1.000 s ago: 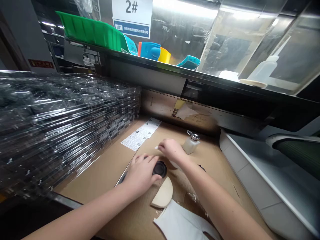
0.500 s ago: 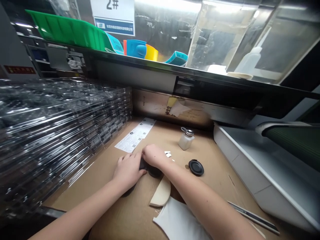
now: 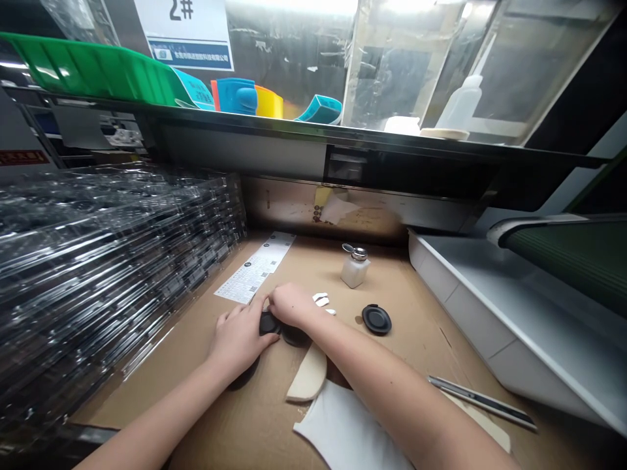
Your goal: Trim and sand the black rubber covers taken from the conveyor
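My left hand (image 3: 238, 337) and my right hand (image 3: 289, 303) meet over a small round black part (image 3: 270, 323) on the cardboard-covered bench (image 3: 206, 339). Both hands have fingers curled onto the part and grip it together. A second black round part (image 3: 377, 319) lies alone to the right. A few small white bits (image 3: 321, 299) lie just beyond my right hand. A small white dispenser bottle with a metal top (image 3: 354, 267) stands farther back.
A tall stack of clear plastic trays (image 3: 98, 261) fills the left. A beige pad (image 3: 306, 375) and white cloth (image 3: 343, 431) lie near me, a slim metal tool (image 3: 477, 401) at right. A printed label sheet (image 3: 255, 276) lies at the back, a grey conveyor frame (image 3: 490, 307) on the right.
My right hand came back from the white bits and joined my left hand on the black part. The second black part, hidden behind my arm before, now shows to the right.
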`<state>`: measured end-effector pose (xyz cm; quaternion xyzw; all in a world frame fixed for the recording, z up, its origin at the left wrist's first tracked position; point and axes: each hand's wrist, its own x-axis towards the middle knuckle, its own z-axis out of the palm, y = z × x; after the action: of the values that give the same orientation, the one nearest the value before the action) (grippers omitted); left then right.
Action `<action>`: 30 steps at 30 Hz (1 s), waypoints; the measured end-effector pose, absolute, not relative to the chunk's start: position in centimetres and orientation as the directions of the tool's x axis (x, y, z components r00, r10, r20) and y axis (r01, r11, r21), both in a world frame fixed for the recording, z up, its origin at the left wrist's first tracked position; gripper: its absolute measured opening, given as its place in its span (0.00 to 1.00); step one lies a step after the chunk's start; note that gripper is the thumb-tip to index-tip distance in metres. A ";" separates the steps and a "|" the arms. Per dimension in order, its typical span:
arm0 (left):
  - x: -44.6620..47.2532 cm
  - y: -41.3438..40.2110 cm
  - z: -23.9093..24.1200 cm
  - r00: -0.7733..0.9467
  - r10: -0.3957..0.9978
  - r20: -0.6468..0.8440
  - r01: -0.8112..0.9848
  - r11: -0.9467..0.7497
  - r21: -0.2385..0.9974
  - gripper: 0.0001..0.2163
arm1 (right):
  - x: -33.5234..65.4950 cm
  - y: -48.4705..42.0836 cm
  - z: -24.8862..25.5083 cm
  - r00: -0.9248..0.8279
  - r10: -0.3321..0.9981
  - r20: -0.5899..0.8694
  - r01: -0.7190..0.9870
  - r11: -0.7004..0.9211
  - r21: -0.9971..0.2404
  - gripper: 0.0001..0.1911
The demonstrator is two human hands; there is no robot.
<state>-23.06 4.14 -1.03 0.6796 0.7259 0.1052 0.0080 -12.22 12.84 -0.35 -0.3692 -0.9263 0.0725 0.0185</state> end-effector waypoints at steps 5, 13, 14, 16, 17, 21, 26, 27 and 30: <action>-23.2 4.3 -1.1 -0.064 0.990 0.126 0.988 0.046 0.145 0.27 | -12.3 12.5 0.4 -0.735 0.677 -0.036 0.675 0.727 -0.123 0.13; -22.4 4.2 -1.2 -0.071 0.993 0.092 0.988 0.057 0.142 0.24 | -9.0 10.9 3.6 -0.631 0.773 -0.064 0.776 0.629 -0.046 0.14; -22.4 4.2 -1.1 -0.076 0.993 0.086 0.987 0.063 0.147 0.24 | -7.5 11.3 4.2 -0.592 0.804 -0.059 0.806 0.591 -0.030 0.15; -22.2 4.2 -0.8 -0.084 0.994 0.070 0.984 0.071 0.162 0.25 | -3.5 12.2 5.2 -0.496 0.867 -0.042 0.868 0.497 0.003 0.15; -21.9 4.3 -0.4 -0.085 0.994 0.064 0.982 0.073 0.172 0.26 | -1.3 12.7 5.5 -0.443 0.896 -0.035 0.896 0.444 0.018 0.16; -18.4 5.1 1.4 -0.035 0.993 0.113 0.976 0.010 0.215 0.25 | 6.8 14.0 4.9 -0.276 0.960 -0.044 0.960 0.278 0.040 0.13; -9.0 6.6 1.2 0.194 0.973 0.125 0.930 -0.223 0.291 0.22 | 10.4 14.1 1.7 -0.258 0.964 -0.067 0.964 0.253 -0.076 0.12; -7.1 7.0 0.7 0.219 0.968 0.120 0.924 -0.245 0.293 0.22 | 10.5 14.2 1.2 -0.263 0.963 -0.057 0.961 0.255 -0.109 0.13; -3.1 7.9 -0.8 0.219 0.969 0.112 0.930 -0.242 0.277 0.20 | 11.0 14.3 0.3 -0.276 0.961 -0.010 0.943 0.269 -0.198 0.13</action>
<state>-3.11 7.95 -0.82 0.7769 0.6112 0.1309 0.0750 10.97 14.33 0.29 -0.5991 -0.7945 0.0827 0.0560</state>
